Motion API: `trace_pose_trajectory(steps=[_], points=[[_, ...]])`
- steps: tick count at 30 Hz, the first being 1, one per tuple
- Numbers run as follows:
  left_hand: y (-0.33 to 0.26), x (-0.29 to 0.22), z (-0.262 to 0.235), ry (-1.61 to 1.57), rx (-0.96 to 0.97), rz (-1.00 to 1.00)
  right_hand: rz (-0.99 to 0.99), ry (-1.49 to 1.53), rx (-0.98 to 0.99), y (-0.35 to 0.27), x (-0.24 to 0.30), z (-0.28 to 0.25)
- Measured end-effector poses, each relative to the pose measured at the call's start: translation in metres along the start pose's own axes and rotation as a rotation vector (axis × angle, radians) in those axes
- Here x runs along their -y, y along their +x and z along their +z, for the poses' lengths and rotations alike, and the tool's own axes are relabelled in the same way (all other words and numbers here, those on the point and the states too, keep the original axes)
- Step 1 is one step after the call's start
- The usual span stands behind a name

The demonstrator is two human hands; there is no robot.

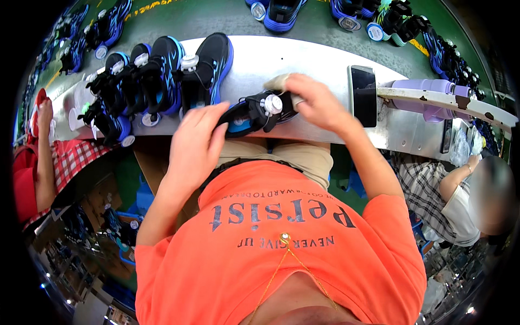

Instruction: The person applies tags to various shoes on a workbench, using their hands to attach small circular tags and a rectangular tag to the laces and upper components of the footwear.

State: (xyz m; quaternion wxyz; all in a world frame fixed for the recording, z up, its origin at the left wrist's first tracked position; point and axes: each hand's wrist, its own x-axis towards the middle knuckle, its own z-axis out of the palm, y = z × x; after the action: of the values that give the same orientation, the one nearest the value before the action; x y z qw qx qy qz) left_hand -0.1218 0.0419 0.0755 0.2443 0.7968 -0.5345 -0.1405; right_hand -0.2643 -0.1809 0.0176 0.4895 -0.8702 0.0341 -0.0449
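The black-and-blue shoe (pixel 254 112) lies on its side at the counter's (pixel 303 59) near edge, at 12 o'clock from the person's chest. The left hand (pixel 196 142) wraps its heel; the right hand (pixel 314 103) pinches a pale cloth (pixel 277 82) against its top. Best to steady the heel firmly and wipe around the white dial (pixel 273 104). A row of finished shoes (pixel 157 76) stands at 10 o'clock, a phone (pixel 363 95) at 2.

Table (pixel 303 57): runs left to right before the person. On it, centre near edge: one shoe (pixel 254 112), left hand (pixel 195 141) at its left end, right hand (pixel 317 103) at its right. Left of that: row of shoes (pixel 157 76) standing side by side. Right of the right hand: phone (pixel 363 95). Further right: bottle (pixel 428 86) lying behind a rail (pixel 449 102). Beyond the table: more shoes (pixel 281 12) on the floor.
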Motion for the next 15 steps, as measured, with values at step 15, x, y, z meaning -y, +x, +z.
trace_pose_trajectory(steps=[15], points=[[0.035,0.01,0.083,-0.38,-0.22,-0.234,-0.066,-0.5,-0.088,-0.008,0.035,0.02]])
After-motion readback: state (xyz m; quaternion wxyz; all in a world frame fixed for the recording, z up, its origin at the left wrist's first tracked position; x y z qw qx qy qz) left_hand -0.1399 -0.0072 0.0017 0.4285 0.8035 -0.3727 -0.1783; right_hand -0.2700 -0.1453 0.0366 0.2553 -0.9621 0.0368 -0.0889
